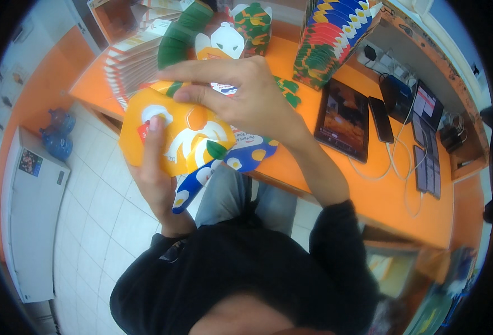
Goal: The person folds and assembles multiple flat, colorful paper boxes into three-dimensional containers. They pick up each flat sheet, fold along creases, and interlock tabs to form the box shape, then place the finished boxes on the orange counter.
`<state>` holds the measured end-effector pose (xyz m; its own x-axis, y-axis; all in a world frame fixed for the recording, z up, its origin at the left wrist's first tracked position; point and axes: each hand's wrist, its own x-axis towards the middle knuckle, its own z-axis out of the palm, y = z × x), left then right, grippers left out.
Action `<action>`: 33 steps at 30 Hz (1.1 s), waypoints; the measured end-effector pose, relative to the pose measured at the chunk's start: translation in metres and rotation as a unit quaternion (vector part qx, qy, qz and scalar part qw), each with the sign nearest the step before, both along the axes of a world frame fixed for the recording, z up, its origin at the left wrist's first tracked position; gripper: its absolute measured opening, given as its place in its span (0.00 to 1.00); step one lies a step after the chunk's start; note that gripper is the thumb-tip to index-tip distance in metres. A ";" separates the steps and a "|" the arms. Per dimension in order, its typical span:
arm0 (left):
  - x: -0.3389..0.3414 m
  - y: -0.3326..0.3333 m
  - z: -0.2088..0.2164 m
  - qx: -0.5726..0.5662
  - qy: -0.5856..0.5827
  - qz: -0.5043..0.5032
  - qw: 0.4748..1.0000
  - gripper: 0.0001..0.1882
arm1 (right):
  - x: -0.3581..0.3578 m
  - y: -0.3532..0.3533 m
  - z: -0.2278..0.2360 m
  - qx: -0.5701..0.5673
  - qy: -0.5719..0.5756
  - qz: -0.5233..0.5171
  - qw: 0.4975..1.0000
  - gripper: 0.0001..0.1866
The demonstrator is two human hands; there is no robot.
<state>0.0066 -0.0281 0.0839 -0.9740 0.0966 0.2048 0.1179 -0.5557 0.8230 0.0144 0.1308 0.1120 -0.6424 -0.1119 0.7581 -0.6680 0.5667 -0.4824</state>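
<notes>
Above my lap I hold a yellow paper food carton (132, 131) printed with white and orange shapes. My left hand (157, 167) grips it from below, thumb pressed flat on its front. At its upper edge, my right hand (243, 92) pinches a flap between thumb and fingers. Blue card with egg prints (252, 159) shows beneath the yellow carton; whether it belongs to the same carton I cannot tell. Just beyond my right hand stands a carton with a white top (221, 42), partly hidden by that hand.
On the orange table (291, 173) are nested cartons (324, 50), a green patterned carton (253, 25) and fanned stacks of folded cartons (126, 64). A tablet (342, 120), a phone (381, 120), more devices and white cables lie to the right. Blue water bottles (57, 139) stand beside a white fridge (37, 206).
</notes>
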 end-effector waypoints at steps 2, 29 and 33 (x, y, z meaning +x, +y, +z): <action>0.002 0.001 0.000 0.012 -0.042 0.010 0.999 0.26 | -0.001 -0.003 -0.001 0.001 0.040 0.009 0.999 0.14; -0.012 -0.012 -0.017 0.080 0.097 -0.202 0.971 0.26 | 0.007 0.008 0.011 -0.097 -0.184 0.114 0.971 0.18; -0.025 -0.009 -0.024 -0.060 0.196 -0.108 0.973 0.34 | 0.014 0.005 0.013 0.002 -0.126 0.053 0.991 0.22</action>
